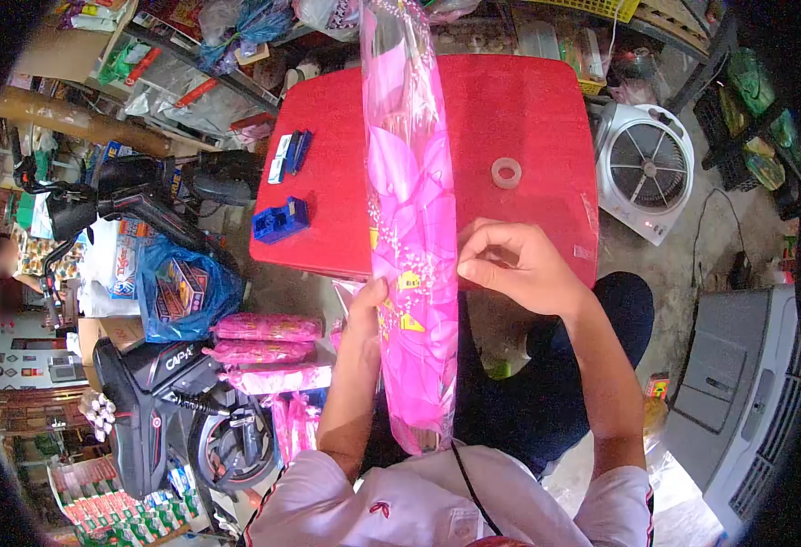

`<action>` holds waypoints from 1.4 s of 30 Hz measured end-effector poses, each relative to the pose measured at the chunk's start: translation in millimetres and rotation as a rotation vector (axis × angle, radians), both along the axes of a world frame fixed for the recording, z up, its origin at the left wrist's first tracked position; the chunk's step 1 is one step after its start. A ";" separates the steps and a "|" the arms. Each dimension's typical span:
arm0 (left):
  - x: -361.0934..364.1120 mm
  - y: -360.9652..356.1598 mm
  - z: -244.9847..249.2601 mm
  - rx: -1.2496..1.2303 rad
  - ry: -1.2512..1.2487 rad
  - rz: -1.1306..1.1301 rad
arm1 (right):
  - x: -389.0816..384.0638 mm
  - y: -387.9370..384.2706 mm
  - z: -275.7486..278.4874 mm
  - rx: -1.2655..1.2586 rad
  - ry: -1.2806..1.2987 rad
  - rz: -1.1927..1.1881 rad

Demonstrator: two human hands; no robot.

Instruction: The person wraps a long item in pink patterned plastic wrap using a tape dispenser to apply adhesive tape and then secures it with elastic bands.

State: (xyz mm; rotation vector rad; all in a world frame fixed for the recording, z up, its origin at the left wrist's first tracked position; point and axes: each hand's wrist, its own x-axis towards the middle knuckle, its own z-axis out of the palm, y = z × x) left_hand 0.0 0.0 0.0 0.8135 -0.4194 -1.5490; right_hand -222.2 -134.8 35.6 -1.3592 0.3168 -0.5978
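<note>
A long pink package (419, 365) in a clear printed plastic sleeve stands lengthwise in front of me, across the near edge of the red table (528, 109). My left hand (364, 314) grips its left side, thumb on the front and fingers hidden behind. At the package's right edge, my right hand (514, 264) has thumb and index finger curled together in a pinch; what lies between them is too small to tell. On the table are a roll of clear tape (506, 172), a blue tape dispenser (280, 221) and small blue-and-white items (289, 157).
Several similar pink packages (268, 328) are stacked to the left, beside a black motorbike (159, 401) and a blue plastic bag (186, 292). A box fan (646, 169) stands right of the table. A grey appliance (738, 365) is at the right. Another person (7, 283) is at far left.
</note>
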 end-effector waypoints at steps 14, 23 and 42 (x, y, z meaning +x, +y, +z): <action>-5.1 0.6 -9.4 0.078 -0.035 0.024 | -0.9 -9.2 -6.6 -0.102 0.302 -0.113; -13.4 -10.2 0.0 -0.011 -0.190 0.051 | 5.5 -5.9 -19.4 0.241 0.217 -0.006; 60.4 -137.6 -9.4 0.119 -0.294 0.120 | 5.2 24.3 -39.7 0.191 0.391 0.051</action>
